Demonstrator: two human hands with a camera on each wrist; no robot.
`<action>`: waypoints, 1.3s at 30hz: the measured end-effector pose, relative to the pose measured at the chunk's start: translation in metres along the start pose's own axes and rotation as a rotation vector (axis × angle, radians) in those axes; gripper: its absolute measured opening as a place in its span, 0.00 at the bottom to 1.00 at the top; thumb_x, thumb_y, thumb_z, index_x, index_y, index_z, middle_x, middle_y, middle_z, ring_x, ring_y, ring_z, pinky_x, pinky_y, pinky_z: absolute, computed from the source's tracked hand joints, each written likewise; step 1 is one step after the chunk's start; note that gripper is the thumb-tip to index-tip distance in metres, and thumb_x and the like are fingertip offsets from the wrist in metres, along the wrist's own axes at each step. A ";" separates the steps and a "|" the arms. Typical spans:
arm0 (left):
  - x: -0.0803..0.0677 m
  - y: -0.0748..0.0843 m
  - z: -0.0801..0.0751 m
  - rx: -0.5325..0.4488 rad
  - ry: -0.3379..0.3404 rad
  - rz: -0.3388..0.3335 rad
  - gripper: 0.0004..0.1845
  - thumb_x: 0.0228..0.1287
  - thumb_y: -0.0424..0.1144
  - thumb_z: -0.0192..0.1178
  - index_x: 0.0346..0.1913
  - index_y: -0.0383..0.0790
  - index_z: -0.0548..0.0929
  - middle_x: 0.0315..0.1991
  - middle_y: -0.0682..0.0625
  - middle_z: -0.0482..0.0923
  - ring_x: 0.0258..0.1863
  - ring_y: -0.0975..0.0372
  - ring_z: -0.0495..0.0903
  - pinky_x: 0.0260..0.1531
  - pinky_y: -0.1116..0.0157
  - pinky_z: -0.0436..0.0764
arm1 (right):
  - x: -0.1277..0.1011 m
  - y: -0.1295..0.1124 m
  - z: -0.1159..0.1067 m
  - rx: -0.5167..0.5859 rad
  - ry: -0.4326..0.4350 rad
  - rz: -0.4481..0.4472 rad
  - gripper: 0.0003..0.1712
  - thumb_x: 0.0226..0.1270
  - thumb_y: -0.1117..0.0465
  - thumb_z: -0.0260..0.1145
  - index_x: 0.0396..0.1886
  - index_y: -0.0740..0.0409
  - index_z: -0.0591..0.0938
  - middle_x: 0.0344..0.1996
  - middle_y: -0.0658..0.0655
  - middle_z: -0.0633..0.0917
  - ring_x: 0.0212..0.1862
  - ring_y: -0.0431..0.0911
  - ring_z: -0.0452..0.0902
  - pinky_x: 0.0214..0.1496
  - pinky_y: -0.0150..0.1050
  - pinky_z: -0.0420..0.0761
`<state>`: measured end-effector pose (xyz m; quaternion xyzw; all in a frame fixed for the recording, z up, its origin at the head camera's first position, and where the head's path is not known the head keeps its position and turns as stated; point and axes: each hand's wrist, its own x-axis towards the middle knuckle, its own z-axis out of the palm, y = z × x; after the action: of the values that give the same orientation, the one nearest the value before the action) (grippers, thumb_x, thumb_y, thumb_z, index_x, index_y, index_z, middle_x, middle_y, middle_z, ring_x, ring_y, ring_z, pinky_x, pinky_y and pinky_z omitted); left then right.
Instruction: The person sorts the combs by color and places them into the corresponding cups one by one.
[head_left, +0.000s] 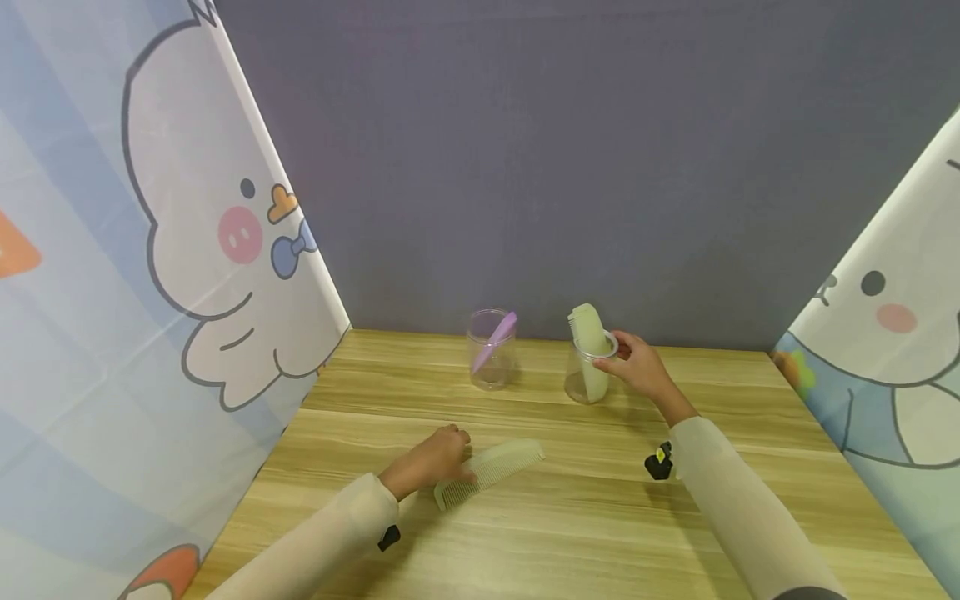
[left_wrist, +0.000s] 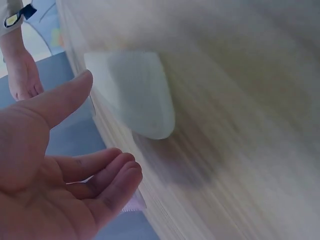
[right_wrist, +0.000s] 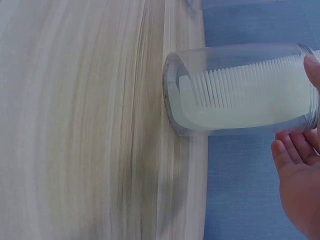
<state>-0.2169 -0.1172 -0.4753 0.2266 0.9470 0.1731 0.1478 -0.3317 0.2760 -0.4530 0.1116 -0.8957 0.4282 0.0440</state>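
A pale green comb lies flat on the wooden table. My left hand rests at its near left end. In the left wrist view that hand shows relaxed fingers and a straight thumb, with the comb just beyond them. At the back stands a clear cup with a second pale green comb upright in it. My right hand holds this cup at the rim. In the right wrist view the thumb lies on the rim of the cup, teeth of the comb showing inside.
Another clear cup with a purple comb stands left of the held cup. A grey wall closes the back, and cartoon-printed curtains hang along both sides of the table.
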 end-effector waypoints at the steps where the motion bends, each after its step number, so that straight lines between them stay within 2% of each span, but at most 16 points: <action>1: -0.002 0.000 0.001 0.009 0.001 -0.003 0.30 0.57 0.46 0.76 0.54 0.27 0.80 0.52 0.39 0.80 0.53 0.50 0.79 0.53 0.56 0.84 | 0.000 0.000 0.000 0.001 0.000 0.001 0.46 0.66 0.49 0.73 0.74 0.69 0.66 0.64 0.72 0.74 0.65 0.67 0.75 0.64 0.60 0.79; 4: -0.005 0.000 0.004 0.038 0.013 0.000 0.25 0.56 0.46 0.77 0.48 0.31 0.82 0.42 0.46 0.78 0.40 0.59 0.75 0.40 0.63 0.82 | 0.001 0.002 -0.001 -0.001 -0.003 0.000 0.46 0.67 0.47 0.73 0.74 0.68 0.66 0.64 0.71 0.73 0.65 0.67 0.75 0.64 0.60 0.79; 8: -0.010 0.001 0.007 0.048 0.011 -0.020 0.26 0.53 0.47 0.79 0.46 0.31 0.82 0.38 0.48 0.77 0.35 0.62 0.71 0.33 0.66 0.77 | 0.001 0.002 -0.002 0.000 -0.005 0.001 0.45 0.67 0.47 0.72 0.74 0.67 0.66 0.65 0.71 0.73 0.65 0.67 0.75 0.64 0.60 0.79; 13: -0.013 0.004 0.010 0.075 0.006 -0.056 0.28 0.50 0.48 0.81 0.45 0.31 0.82 0.37 0.48 0.76 0.34 0.62 0.70 0.32 0.66 0.78 | 0.001 0.003 -0.002 -0.002 -0.006 0.005 0.46 0.67 0.46 0.72 0.74 0.67 0.66 0.65 0.71 0.73 0.66 0.67 0.75 0.65 0.60 0.79; 18: -0.013 0.006 0.016 0.129 0.025 -0.054 0.25 0.50 0.45 0.80 0.42 0.31 0.82 0.35 0.48 0.75 0.33 0.61 0.71 0.33 0.65 0.80 | 0.000 0.003 -0.001 0.006 -0.008 0.008 0.46 0.67 0.46 0.72 0.74 0.67 0.66 0.65 0.71 0.73 0.67 0.67 0.74 0.66 0.59 0.78; 22: -0.013 0.007 0.019 0.155 0.014 -0.077 0.23 0.51 0.44 0.79 0.41 0.30 0.82 0.35 0.48 0.75 0.34 0.61 0.72 0.34 0.63 0.81 | -0.001 0.004 -0.001 0.012 -0.012 0.009 0.46 0.67 0.46 0.72 0.74 0.67 0.66 0.66 0.72 0.73 0.67 0.67 0.74 0.65 0.60 0.79; 31: -0.015 0.008 0.020 0.148 0.030 -0.078 0.24 0.48 0.44 0.81 0.40 0.30 0.83 0.33 0.49 0.75 0.31 0.62 0.71 0.31 0.66 0.80 | -0.002 0.002 0.000 0.003 -0.002 -0.001 0.45 0.67 0.47 0.73 0.74 0.67 0.67 0.64 0.71 0.74 0.65 0.67 0.75 0.65 0.60 0.79; 39: -0.014 0.006 0.016 0.128 0.061 -0.053 0.19 0.46 0.41 0.81 0.31 0.34 0.81 0.28 0.52 0.73 0.26 0.64 0.67 0.24 0.70 0.74 | -0.001 0.000 0.001 0.012 -0.005 -0.003 0.45 0.67 0.48 0.73 0.74 0.68 0.66 0.64 0.71 0.74 0.65 0.66 0.75 0.65 0.59 0.79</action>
<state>-0.1968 -0.1150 -0.4848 0.2051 0.9659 0.1149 0.1087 -0.3303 0.2755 -0.4533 0.1142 -0.8931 0.4331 0.0417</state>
